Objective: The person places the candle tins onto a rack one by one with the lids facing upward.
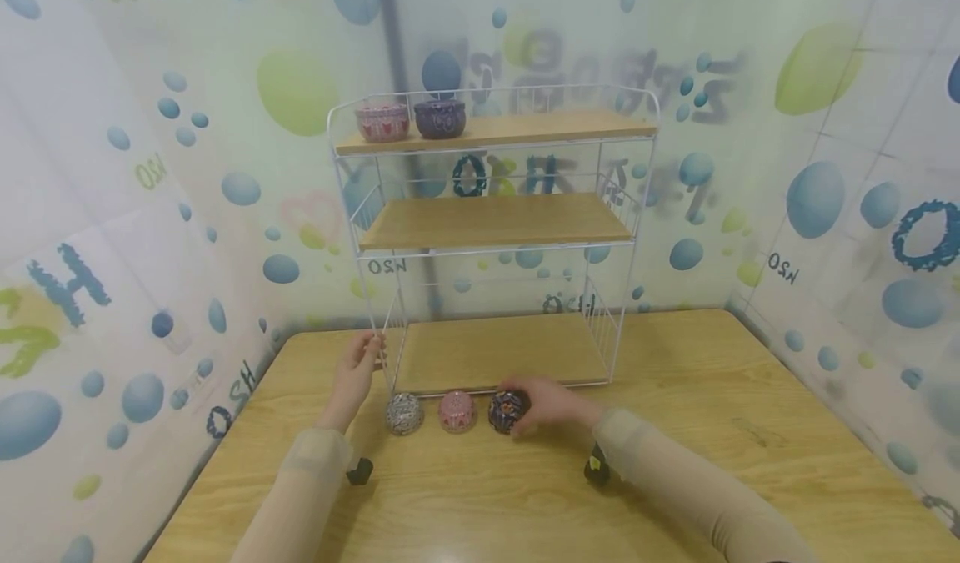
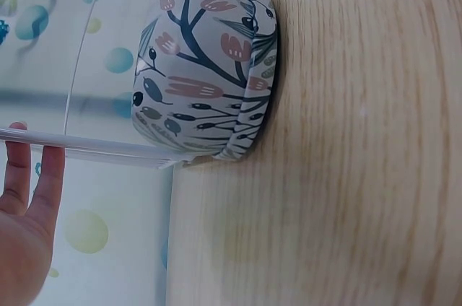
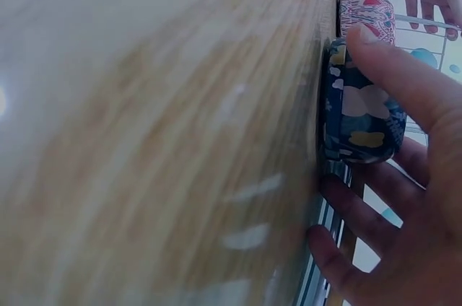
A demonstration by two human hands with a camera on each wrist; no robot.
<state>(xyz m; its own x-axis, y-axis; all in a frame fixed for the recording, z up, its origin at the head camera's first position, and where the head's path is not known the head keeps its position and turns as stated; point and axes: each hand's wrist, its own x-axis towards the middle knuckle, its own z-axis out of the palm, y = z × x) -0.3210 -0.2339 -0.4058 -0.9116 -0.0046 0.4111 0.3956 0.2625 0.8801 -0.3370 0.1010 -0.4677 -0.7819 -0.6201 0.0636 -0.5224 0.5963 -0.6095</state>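
Note:
Three small patterned bowls lie upside down in a row on the table, along the rack's front edge. On the left is a white-and-grey floral bowl (image 1: 405,414) (image 2: 202,75); a pink bowl (image 1: 457,411) is in the middle. At the right end my right hand (image 1: 551,404) holds a dark blue floral bowl (image 3: 364,115), thumb across one side and index finger at the other. Its remaining fingers are spread beside the bowl. My left hand (image 1: 360,367) touches the white wire rack (image 1: 624,329) at its left front post, fingers fairly straight; its thumb is hidden in the left wrist view.
The rack has three wooden shelves. A pink bowl (image 1: 383,122) and a purple bowl (image 1: 440,119) stand upright at the left of its top shelf (image 1: 555,125). The wooden table (image 1: 465,505) meets a patterned curtain (image 1: 300,213) at the back and sides.

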